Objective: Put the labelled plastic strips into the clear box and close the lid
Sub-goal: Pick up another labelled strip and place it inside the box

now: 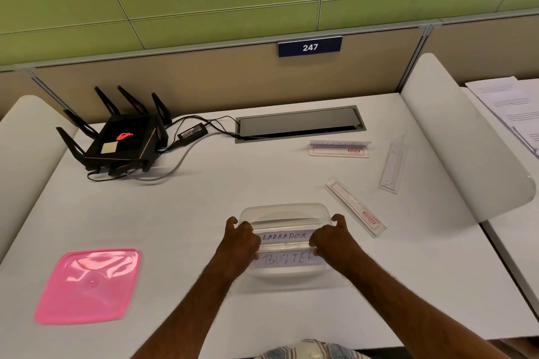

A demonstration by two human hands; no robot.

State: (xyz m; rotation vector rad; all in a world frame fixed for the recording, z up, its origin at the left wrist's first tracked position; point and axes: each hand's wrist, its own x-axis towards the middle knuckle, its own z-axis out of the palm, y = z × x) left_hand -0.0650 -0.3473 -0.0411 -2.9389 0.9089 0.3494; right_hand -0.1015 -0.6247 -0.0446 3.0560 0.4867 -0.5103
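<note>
Desk (175,213) first: pink lid (87,285) lies lower left, well apart from the clear box (284,210) at lower centre. Both hands, left hand (240,242) and right hand (332,239), pinch the ends of the LABRADOR strip (284,236) above the BUTTER strip (287,259). It spans the box, so it may jam or flex out. Three loose strips (355,207) wait at right.

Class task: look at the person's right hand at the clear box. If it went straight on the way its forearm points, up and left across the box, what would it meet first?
Probably the left hand, gripping the other end of the LABRADOR strip the right hand holds over the clear box; depth is unclear.
</note>
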